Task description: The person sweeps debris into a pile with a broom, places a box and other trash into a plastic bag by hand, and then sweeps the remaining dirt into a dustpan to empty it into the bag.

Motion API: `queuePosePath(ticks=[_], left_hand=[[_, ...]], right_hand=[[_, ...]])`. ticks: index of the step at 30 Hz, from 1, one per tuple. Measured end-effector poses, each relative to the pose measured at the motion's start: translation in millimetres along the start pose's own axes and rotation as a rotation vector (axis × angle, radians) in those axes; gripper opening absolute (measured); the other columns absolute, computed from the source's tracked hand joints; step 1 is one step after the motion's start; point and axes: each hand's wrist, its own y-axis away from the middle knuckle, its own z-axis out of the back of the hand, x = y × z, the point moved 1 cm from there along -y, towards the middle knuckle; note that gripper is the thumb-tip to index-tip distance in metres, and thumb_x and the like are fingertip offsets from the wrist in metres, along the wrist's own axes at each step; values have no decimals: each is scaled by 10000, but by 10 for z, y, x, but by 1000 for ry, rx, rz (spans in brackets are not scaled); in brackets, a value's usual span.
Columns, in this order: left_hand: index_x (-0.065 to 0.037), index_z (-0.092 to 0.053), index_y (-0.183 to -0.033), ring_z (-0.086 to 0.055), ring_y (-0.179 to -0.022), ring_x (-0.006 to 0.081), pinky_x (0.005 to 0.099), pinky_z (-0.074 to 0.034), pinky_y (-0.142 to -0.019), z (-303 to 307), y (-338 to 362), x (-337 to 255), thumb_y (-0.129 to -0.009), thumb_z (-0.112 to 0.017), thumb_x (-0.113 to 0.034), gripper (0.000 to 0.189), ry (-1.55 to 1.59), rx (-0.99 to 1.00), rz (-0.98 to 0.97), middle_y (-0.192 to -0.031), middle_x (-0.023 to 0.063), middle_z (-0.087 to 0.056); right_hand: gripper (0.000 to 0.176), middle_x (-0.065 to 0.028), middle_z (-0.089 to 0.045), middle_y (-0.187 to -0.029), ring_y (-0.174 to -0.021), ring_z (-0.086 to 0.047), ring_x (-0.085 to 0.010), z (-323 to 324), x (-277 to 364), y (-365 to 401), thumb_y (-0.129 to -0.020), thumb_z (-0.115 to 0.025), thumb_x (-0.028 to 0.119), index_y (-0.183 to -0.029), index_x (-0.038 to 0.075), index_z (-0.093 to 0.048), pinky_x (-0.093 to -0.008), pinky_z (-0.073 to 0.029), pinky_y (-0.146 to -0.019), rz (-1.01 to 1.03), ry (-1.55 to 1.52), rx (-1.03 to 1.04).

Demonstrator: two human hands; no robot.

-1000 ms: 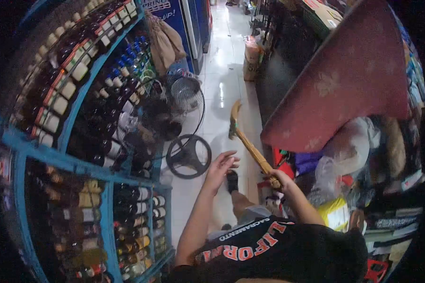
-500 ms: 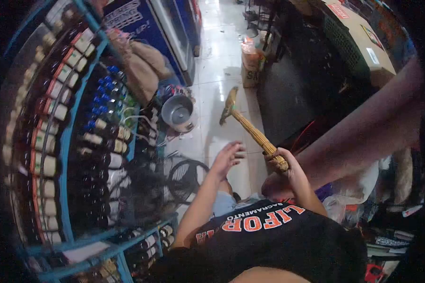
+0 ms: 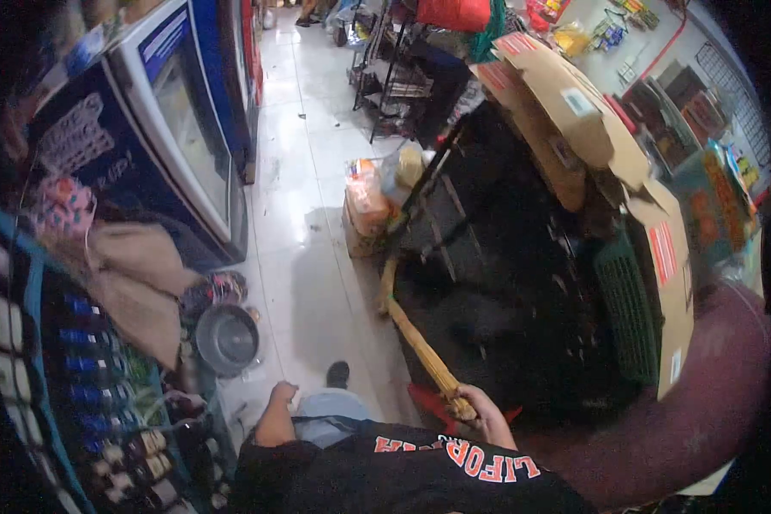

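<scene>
A yellow straw-coloured broom (image 3: 424,354) slants across the view, its bound handle end toward me. Around that end wraps my right hand (image 3: 487,418), its fingers closed. The broom's bristle end points away, beside the lower edge of the dark rack at the right of the aisle. My left hand (image 3: 283,395) hangs low on the left, over the white tiles near my leg. A fingertip or thumb stands out from it, and I see nothing held there; the other fingers are hard to make out. A grey metal pot (image 3: 228,340) stands left of this hand.
White floor tiles (image 3: 287,171) run up the aisle. Glass-door fridges (image 3: 193,111) and brown sacks (image 3: 141,287) line the left, with bottles on blue shelves nearer me. On the right are a dark rack (image 3: 488,317), torn cardboard (image 3: 574,103), a green crate (image 3: 625,308) and a box of orange packs (image 3: 367,214).
My view has turned right and up the aisle. The broom, still in my right hand, now lies closer to the dark rack. My left hand has dropped from in front of me to my side.
</scene>
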Motion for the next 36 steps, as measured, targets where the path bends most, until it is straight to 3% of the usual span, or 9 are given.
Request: queuePosePath(ticks=[1,5,6,8,10,14,25,31,36], left_hand=[[-7,-555,-737,-534,-569,246,346,-408,-589,205,-79,100,-671,-482,-317,326,106,-71,101,-630,143,-553],[-4,-533,-819,-513,-767,262,352,-390,-694,887,-995,-176,-701,-410,-291,334,-592,-58,-657,-847,163,-527],[-32,-543,-815,-463,-877,272,358,-352,-764,1221,-806,-719,-718,-374,-283,318,-741,9,-594,-941,165,-486],[-20,-488,-900,-497,-791,263,331,-394,-686,1614,-811,-1320,-717,-416,-261,310,13,-185,-287,-839,157,-523],[-24,-466,-926,-508,-736,201,275,-410,-631,2085,-549,-2049,-714,-465,-222,290,383,-84,-259,-804,130,-522],[-12,-454,-944,-488,-697,145,240,-409,-595,2853,-391,-2910,-723,-483,-184,281,708,25,-459,-809,97,-513],[5,-434,-988,-509,-713,188,259,-418,-589,4858,-1782,-2975,-730,-479,-187,325,820,-113,-218,-867,121,-505],[-57,-419,-1025,-512,-722,163,273,-367,-515,6118,-2901,-3738,-692,-514,-295,420,879,-138,-167,-898,92,-510],[-52,-424,-1007,-507,-660,160,241,-355,-508,7067,-4010,-4847,-697,-506,-301,406,755,-26,-269,-838,95,-518]], right_hand=[[288,-67,-505,-633,-494,-492,-145,-174,193,-9,-638,-451,133,-877,-27,-452,-220,-408,-433,-28,-64,-69],[343,-103,-506,-761,-638,-505,-143,-1014,771,-33,-665,-477,178,-917,-51,-431,-220,-421,-538,291,-94,-170],[337,-103,-504,-766,-652,-505,-142,-1271,1008,-113,-679,-471,185,-916,-51,-431,-226,-425,-552,313,-107,-129],[325,-103,-506,-757,-641,-509,-149,-1496,1335,-527,-698,-456,194,-911,-50,-431,-241,-435,-553,226,-276,3],[316,-102,-515,-726,-580,-519,-171,-1282,1438,-1405,-706,-442,198,-904,-49,-433,-259,-447,-522,-135,-673,182],[314,-78,-443,-628,-403,-401,-101,-1925,2148,-2287,-607,-412,109,-887,-18,-351,-195,-347,-345,-207,-373,98],[211,-52,-434,-606,-437,-458,-105,-3629,4724,-4261,-625,-437,116,-796,9,-373,-183,-367,-311,-153,-217,356],[227,-26,-401,-584,-397,-384,-77,-4258,6108,-4889,-620,-431,133,-798,9,-362,-174,-338,-308,-32,-259,195],[288,-74,-398,-681,-410,-357,-70,-4406,7019,-5337,-617,-418,69,-869,-30,-318,-146,-326,-321,-71,-717,472]])
